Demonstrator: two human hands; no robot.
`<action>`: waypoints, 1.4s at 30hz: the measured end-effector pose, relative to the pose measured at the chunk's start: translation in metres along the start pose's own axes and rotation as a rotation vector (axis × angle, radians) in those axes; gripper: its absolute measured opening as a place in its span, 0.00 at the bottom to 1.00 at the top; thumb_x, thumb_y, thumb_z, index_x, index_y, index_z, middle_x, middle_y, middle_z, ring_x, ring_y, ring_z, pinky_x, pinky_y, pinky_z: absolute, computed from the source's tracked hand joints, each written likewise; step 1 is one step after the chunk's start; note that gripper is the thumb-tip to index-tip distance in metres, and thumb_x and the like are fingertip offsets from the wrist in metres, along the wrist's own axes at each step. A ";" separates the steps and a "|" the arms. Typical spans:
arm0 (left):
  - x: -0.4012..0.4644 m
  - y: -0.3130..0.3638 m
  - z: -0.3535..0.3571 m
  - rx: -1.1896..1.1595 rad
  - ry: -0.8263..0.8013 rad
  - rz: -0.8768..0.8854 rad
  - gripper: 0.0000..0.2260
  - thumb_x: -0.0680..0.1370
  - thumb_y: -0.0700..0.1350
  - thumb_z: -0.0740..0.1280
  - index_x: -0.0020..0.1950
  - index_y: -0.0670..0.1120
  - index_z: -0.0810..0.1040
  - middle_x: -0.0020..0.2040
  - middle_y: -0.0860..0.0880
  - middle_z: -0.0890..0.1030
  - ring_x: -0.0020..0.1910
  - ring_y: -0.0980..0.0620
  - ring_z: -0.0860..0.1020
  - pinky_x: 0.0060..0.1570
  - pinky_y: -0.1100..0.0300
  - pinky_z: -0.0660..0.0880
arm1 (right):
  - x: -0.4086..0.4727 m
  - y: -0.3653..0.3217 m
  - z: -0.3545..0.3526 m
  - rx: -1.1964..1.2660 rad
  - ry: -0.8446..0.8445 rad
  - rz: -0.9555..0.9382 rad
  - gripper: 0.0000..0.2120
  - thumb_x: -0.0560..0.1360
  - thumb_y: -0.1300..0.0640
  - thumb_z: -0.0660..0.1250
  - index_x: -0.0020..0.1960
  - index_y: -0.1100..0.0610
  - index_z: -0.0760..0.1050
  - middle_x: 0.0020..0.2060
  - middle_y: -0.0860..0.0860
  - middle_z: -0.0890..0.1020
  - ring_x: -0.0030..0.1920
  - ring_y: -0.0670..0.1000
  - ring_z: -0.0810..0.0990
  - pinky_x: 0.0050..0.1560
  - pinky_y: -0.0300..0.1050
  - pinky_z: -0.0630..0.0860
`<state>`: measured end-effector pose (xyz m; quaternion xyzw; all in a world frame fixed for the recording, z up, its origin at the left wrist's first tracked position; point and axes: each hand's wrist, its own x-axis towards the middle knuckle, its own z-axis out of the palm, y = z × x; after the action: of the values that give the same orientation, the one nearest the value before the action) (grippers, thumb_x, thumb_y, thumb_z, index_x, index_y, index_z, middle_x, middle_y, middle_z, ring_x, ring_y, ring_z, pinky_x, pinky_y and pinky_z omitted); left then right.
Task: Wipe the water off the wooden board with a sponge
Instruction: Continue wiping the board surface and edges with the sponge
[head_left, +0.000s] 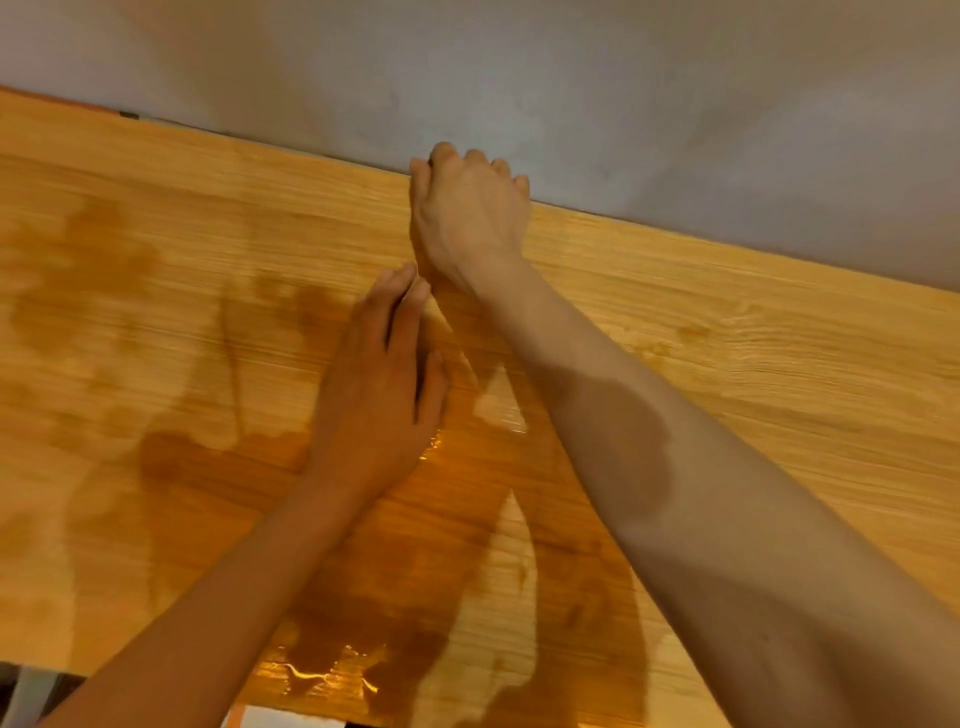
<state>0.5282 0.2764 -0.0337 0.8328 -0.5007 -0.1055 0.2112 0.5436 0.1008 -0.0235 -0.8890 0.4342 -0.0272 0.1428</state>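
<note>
The wooden board fills most of the view, its far edge running along a grey wall. Dark wet patches spread over its left and middle, and pooled water glints near the front edge. My left hand lies flat, palm down, on the wet middle of the board, fingers straight and close together. My right hand reaches to the board's far edge with its fingers curled under, knuckles up. No sponge shows in either hand, and what is under the right palm is hidden.
A grey wall rises right behind the board's far edge. The right part of the board looks dry. At the bottom left, past the front edge, a dark gap and a pale object show.
</note>
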 end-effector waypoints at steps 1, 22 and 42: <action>0.000 0.000 0.000 0.004 -0.003 -0.002 0.24 0.83 0.46 0.57 0.78 0.38 0.65 0.78 0.40 0.65 0.79 0.41 0.62 0.76 0.50 0.63 | -0.001 -0.001 0.001 0.015 -0.003 -0.024 0.18 0.84 0.48 0.49 0.62 0.53 0.73 0.59 0.53 0.79 0.60 0.57 0.75 0.59 0.51 0.66; 0.000 0.001 0.002 0.036 -0.001 0.023 0.24 0.84 0.47 0.54 0.77 0.37 0.64 0.77 0.39 0.64 0.78 0.40 0.62 0.77 0.49 0.60 | -0.205 0.149 -0.035 0.185 0.128 0.085 0.21 0.83 0.54 0.53 0.75 0.56 0.63 0.76 0.51 0.62 0.78 0.53 0.52 0.78 0.58 0.48; 0.001 -0.003 0.006 -0.005 0.045 0.069 0.23 0.83 0.42 0.59 0.76 0.35 0.65 0.76 0.36 0.66 0.77 0.38 0.62 0.73 0.39 0.65 | -0.108 0.113 -0.026 0.097 0.117 0.079 0.21 0.84 0.53 0.50 0.76 0.53 0.62 0.77 0.53 0.60 0.78 0.55 0.53 0.77 0.56 0.47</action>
<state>0.5289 0.2752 -0.0408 0.8167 -0.5239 -0.0806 0.2282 0.3858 0.1129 -0.0215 -0.8601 0.4747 -0.0942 0.1610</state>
